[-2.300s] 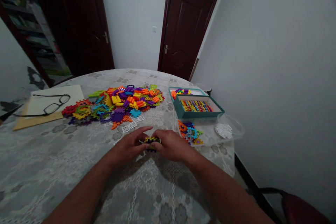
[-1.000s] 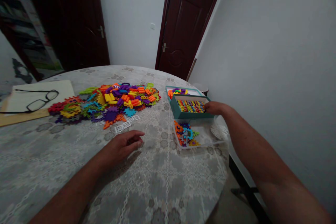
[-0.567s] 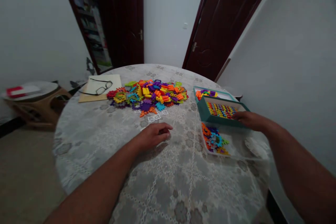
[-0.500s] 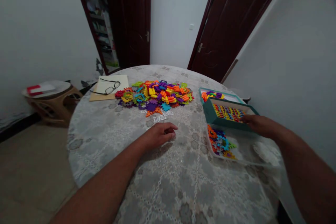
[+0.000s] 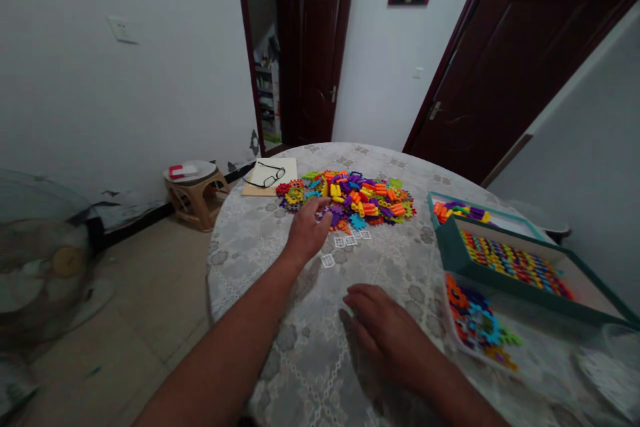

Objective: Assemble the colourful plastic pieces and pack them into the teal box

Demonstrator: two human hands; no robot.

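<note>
Left hand [image 5: 307,232] beside gear pile [image 5: 361,199]; right hand [image 5: 387,328] above tablecloth [image 5: 305,363].

Left forearm [image 5: 235,340] was stretched forward, left hand [image 5: 307,230] was farther out, thumb [image 5: 324,221] and forefinger [image 5: 319,203] were parted, right hand [image 5: 390,333] was nearer the body, its palm hidden, fingers [image 5: 364,293] lay close together.

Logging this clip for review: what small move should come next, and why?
Probably close the fingers of the left hand on the purple gear: they look parted near it, by the near edge of the pile, nothing visibly held.
</note>
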